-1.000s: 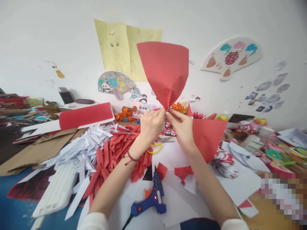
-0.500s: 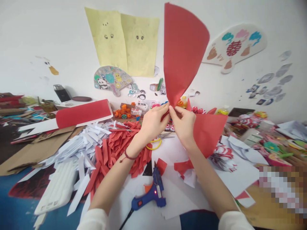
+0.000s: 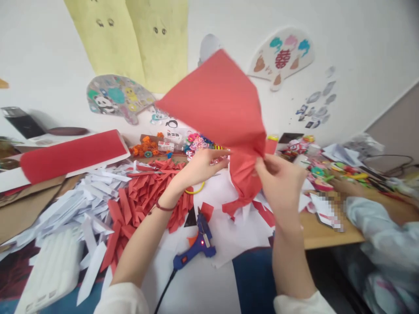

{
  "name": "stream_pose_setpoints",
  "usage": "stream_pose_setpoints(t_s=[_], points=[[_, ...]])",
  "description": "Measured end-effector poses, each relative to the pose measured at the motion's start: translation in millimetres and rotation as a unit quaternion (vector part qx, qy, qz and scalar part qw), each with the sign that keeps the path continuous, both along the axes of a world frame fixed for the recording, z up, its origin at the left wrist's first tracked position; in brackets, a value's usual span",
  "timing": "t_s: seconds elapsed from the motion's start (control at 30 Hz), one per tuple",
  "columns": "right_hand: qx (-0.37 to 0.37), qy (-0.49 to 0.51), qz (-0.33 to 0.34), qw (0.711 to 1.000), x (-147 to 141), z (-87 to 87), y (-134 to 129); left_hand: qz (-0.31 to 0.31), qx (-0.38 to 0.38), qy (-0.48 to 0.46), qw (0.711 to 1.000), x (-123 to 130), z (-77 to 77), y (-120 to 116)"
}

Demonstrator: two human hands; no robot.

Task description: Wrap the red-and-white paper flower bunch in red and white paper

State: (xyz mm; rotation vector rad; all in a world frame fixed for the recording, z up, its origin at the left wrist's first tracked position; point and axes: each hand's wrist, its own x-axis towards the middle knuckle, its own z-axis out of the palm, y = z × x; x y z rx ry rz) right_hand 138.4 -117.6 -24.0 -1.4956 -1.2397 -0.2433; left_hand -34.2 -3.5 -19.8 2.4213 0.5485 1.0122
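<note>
Red paper (image 3: 218, 100) is being gathered into a creased waist, which is judged to be the step in hand. At that waist it is being pinched between the thumb and fingers of the right hand (image 3: 284, 181). The left hand (image 3: 199, 168) is being held with fingers extended and a gap at the thumb, close to the folds; whether contact is being made cannot be told. A tight hold on the creases seems to be called for next, with the left fingers being brought in to even them. From the right hand, the paper is being fanned upward and leftward, while a crumpled part appears to be hanging below, above the glue gun (image 3: 203, 233).
</note>
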Motion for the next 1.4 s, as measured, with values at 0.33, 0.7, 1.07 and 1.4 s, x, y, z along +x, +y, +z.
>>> stream_pose_setpoints(t_s=[0.33, 0.7, 1.07, 1.4], points=[[-0.16, 0.251, -0.13, 0.946, 47.4, -83.3, -101.1, -0.038, -0.112, 0.319, 0.94, 45.4, -46.1, 2.6], [-0.201, 0.323, -0.127, 0.916, 65.5, -120.5, -98.6, 0.104, -0.308, 0.257, 0.91, 110.9, -92.1, -38.4], [-0.1, 0.345, -0.155, 0.92, 96.3, -91.7, -95.9, 0.036, -0.454, -0.043, 0.889, 112.7, -74.6, -42.4], [-0.074, 0.177, -0.038, 0.981, 61.0, -34.4, -5.6, -0.024, -0.387, -0.276, 0.879, 75.5, -36.0, -9.7]])
